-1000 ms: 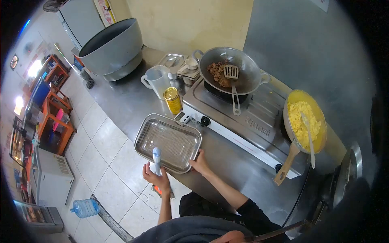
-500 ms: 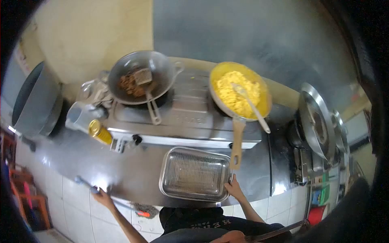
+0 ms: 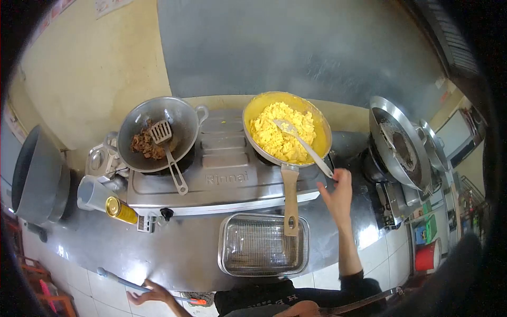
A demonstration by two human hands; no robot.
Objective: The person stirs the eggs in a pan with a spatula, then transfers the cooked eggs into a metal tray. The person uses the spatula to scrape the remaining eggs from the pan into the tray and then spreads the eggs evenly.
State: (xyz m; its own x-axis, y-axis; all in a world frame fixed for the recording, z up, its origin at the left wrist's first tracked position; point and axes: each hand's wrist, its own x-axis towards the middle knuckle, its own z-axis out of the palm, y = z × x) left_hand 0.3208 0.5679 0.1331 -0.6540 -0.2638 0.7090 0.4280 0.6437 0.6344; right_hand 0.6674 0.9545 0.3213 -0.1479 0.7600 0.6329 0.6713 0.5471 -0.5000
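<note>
My right hand (image 3: pixel 340 196) is open, thumb and fingers apart, with fingertips right at the end of a pale spatula (image 3: pixel 311 150). That spatula rests in a yellow-lined frying pan (image 3: pixel 325 124) of scrambled egg (image 3: pixel 277 132), whose beige handle (image 3: pixel 290 203) points toward me. Below the handle, a shiny rectangular dish (image 3: pixel 223 248) with ridged lines lies on the counter. At the counter's front edge, my left hand (image 3: pixel 153 294) has its fingers loosely spread around a blue-grey pole (image 3: pixel 119 280) with an orange end.
On the left of the Rinnai stove (image 3: pixel 227 190), a wok (image 3: pixel 187 113) holds browned food and a slotted turner (image 3: pixel 170 158). Further left are a yellow can (image 3: pixel 121 210), a clear jug (image 3: pixel 92 193) and a big grey pot (image 3: pixel 42 177). Another wok (image 3: pixel 388 108) stands at the right.
My right hand has left the dish's right edge and moved up to the spatula handle. My left hand's fingers have loosened on the pole. The camera view has shifted.
</note>
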